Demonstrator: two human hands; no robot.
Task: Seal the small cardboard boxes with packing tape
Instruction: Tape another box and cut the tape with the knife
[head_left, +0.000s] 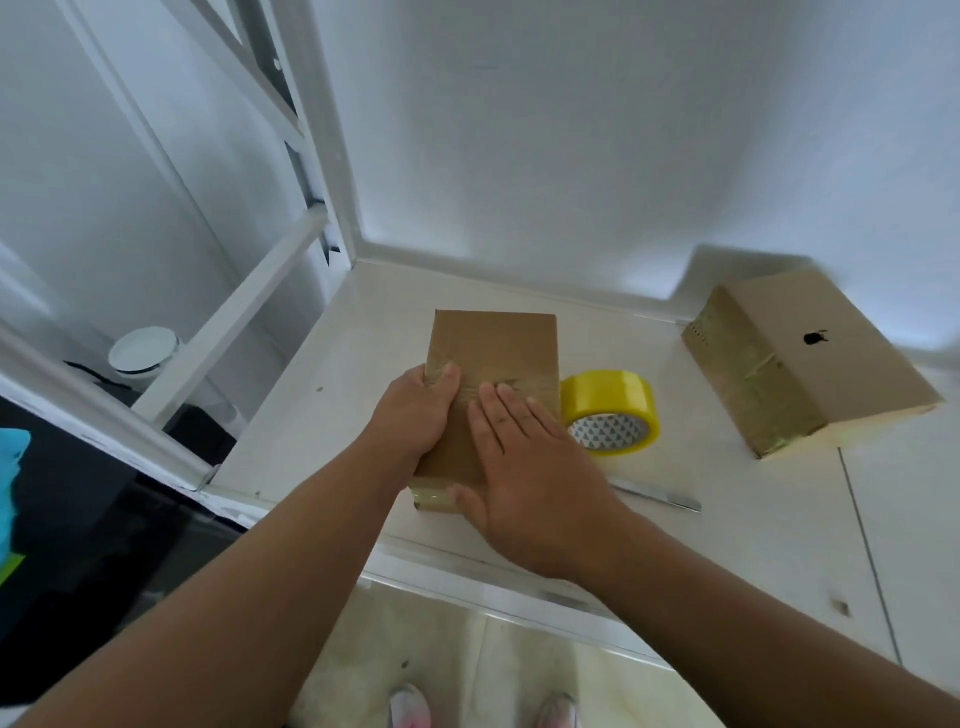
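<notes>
Cardboard box (493, 348), taped, flat under the grip. Yellow packing tape roll (613, 410) just right. Second taped box (810, 358) farther right.

A white table (322, 364) carries a small box (493, 348) toward its left side. A yellow tape roll (608, 389) lies just beside it on the right, a metal strip (665, 498) nearer the front edge, and a taped box (810, 353) by the back edge.

This is a plain indoor room, probably a home corner used for packing. It has bare white walls (623, 130), a white table (753, 545) pushed into the corner, a white metal rack (244, 306) beside it and pale floor tiles (441, 649). A tape roll (608, 395), a box (493, 348) and a taped box (810, 358) lie on the table.
</notes>
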